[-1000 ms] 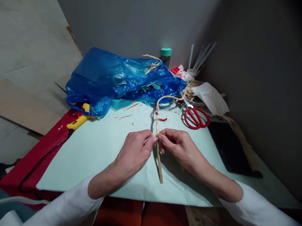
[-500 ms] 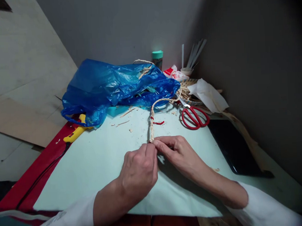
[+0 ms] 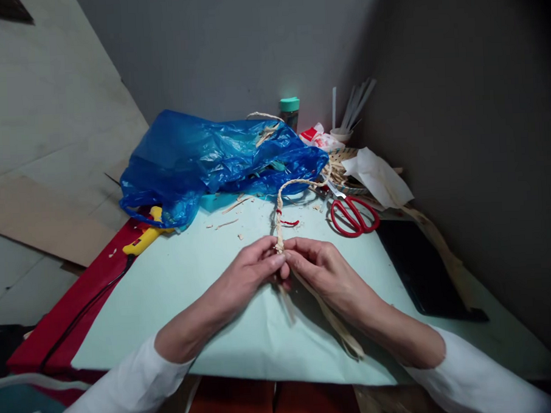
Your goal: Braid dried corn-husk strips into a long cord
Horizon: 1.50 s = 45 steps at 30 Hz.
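Cord of pale, braided plant fibre (image 3: 280, 221) runs toward the person over a pale green sheet (image 3: 179, 308) covering the table, its near end between the two hands. Left hand (image 3: 246, 272) clamps that end between thumb and fingers; right hand (image 3: 330, 268) pinches at the same spot from the other side, the fingertips of both nearly meeting. Below the grip hangs a narrow tan strip (image 3: 286, 302), blurred, and a longer, flat beige strip (image 3: 335, 322) trails under the right hand toward the sheet's near edge. Just beyond the fingers, a thin red thread (image 3: 289, 223) is wound round the cord, its tail lying out to the right. Farther back, the cord curves past a crumpled, translucent blue plastic bag (image 3: 218, 154). Scissors with red looped handles (image 3: 352, 214) lie to the right, near a flat black slab (image 3: 421, 264). A yellow, black-corded tool (image 3: 144, 239) rests at left, partly under the bag.
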Available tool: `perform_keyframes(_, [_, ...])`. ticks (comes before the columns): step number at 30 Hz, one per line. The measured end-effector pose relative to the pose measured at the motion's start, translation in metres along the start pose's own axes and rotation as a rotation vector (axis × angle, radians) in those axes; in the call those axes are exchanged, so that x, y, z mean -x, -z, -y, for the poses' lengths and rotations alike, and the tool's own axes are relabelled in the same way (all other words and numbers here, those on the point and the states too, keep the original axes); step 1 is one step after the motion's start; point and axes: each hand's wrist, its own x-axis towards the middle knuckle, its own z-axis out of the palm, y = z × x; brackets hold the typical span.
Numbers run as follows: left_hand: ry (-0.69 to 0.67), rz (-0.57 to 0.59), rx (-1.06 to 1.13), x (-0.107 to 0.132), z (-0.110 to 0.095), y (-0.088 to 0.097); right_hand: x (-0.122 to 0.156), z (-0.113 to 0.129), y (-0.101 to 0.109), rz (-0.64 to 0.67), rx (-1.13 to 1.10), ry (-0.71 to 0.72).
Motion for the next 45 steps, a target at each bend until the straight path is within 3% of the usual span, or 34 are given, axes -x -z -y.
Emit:
perform_keyframes(2, [0.062,0.071,0.150,-0.003,0.006,-0.003,-0.001,0.000,0.001,0.022,0.040,0.043])
perform_keyframes(4, [0.075,0.053,0.178,-0.002,0.011,-0.005,-0.001,-0.001,0.003,0.039,0.120,0.074])
perform_keyframes(10, [0.047,-0.002,-0.062,0.004,0.012,0.000,0.003,-0.004,0.007,0.127,0.366,0.051])
perform_keyframes(18, [0.057,-0.122,-0.299,0.003,0.015,0.001,0.009,0.009,0.001,-0.023,0.973,-0.012])
perform_keyframes(22, [0.061,-0.164,-0.258,0.002,0.017,-0.001,0.013,0.009,-0.003,-0.044,0.926,0.081])
perform_keyframes(25, [0.089,-0.141,-0.142,0.004,0.018,-0.002,0.017,0.002,-0.007,0.015,0.912,0.187])
perform_keyframes(31, [0.147,-0.075,0.147,0.007,0.012,-0.001,0.022,-0.011,-0.013,0.116,1.151,0.499])
perform_keyframes(33, [0.128,-0.090,0.174,0.008,0.009,-0.001,0.022,-0.007,-0.011,0.093,1.109,0.522])
perform_keyframes(37, [0.094,-0.089,0.233,0.008,0.007,0.000,0.018,0.010,-0.003,-0.255,0.860,0.348])
perform_keyframes(38, [0.082,-0.080,0.231,0.008,0.007,0.001,0.016,0.014,-0.001,-0.287,0.790,0.277])
perform_keyframes(42, [0.064,-0.034,0.221,0.008,0.007,0.001,0.006,0.012,0.004,-0.016,0.475,-0.004])
perform_keyframes(45, [0.071,-0.012,0.195,0.009,0.007,0.000,-0.001,-0.001,0.004,0.051,0.332,-0.063])
